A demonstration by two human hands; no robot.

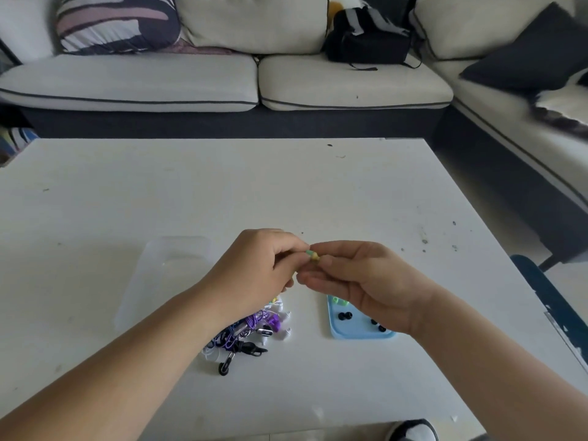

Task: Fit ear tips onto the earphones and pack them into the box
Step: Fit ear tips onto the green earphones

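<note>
My left hand (257,265) and my right hand (359,281) meet above the middle of the white table (222,192). Between their fingertips they pinch a small yellow earphone (314,256) with a green ear tip at its end. A tangled heap of purple, white and black earphones (251,335) lies on the table below my left wrist. A light blue tray (356,326) under my right hand holds several black ear tips and some green ones. A clear plastic box (165,275) lies flat to the left, partly behind my left forearm.
A white sofa with cushions and a black bag (366,43) runs along the far side and the right. A dark blue chair edge (547,300) stands by the table's right side. A shoe (413,431) shows below the front edge.
</note>
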